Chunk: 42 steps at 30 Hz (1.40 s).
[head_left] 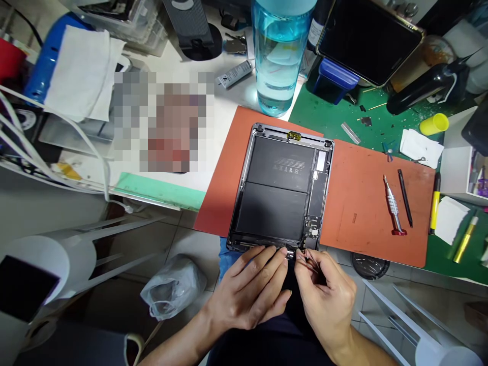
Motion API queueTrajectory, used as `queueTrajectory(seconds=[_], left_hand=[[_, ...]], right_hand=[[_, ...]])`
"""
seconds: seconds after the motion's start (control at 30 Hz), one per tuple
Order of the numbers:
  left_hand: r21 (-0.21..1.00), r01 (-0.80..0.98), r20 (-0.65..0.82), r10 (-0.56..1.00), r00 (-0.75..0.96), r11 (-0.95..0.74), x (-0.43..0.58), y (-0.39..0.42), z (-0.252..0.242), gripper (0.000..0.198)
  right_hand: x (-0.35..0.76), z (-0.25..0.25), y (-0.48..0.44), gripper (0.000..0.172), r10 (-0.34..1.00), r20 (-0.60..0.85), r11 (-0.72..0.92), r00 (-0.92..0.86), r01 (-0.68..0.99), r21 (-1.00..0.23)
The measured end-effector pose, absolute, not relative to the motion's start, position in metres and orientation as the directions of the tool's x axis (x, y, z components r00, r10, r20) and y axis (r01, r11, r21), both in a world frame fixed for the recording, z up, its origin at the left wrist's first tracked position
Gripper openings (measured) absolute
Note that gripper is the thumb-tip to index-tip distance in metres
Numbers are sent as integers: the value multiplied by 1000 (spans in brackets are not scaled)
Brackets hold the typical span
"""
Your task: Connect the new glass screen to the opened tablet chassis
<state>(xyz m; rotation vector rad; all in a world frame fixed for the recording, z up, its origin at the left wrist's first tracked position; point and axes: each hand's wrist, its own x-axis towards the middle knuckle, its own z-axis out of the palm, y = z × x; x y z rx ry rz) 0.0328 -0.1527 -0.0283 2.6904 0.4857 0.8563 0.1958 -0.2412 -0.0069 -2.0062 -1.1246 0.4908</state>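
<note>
A tablet (pixel 280 203) is touched by the outstretched left hand (pixel 249 292); in the right hand (pixel 327 290), a thin item (pixel 313 263) is pinched.

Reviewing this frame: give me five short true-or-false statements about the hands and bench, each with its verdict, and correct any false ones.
1. The opened tablet rests on the orange mat. True.
2. The left hand has its fingertips at the tablet's far edge. False: the left hand's fingertips are at the near edge.
3. The right hand pinches a thin item by the tablet's near edge. True, though the item is too small to identify.
4. The red-ended screwdriver lies right of the tablet. True.
5. The blue-tinted water bottle lies on its side. False: the water bottle stands upright beyond the tablet.
</note>
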Motion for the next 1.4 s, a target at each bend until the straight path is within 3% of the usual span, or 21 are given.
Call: queueTrajectory(seconds=[0.43,0.8,1.4], left_hand=[[336,202,563,368,740,-920,33,-150,-31,30],[397,181,536,387,750,-900,37,-149,-36,32],[349,128,561,316,765,-928,40,-146,-36,29]], right_hand=[[194,-10,-250,22,872,205,-150,445,641,-753],[194,-10,-242,13,847,98,-284,523,600,-748],[195,-5,-237,10,832,8,-359,554,550,-754]])
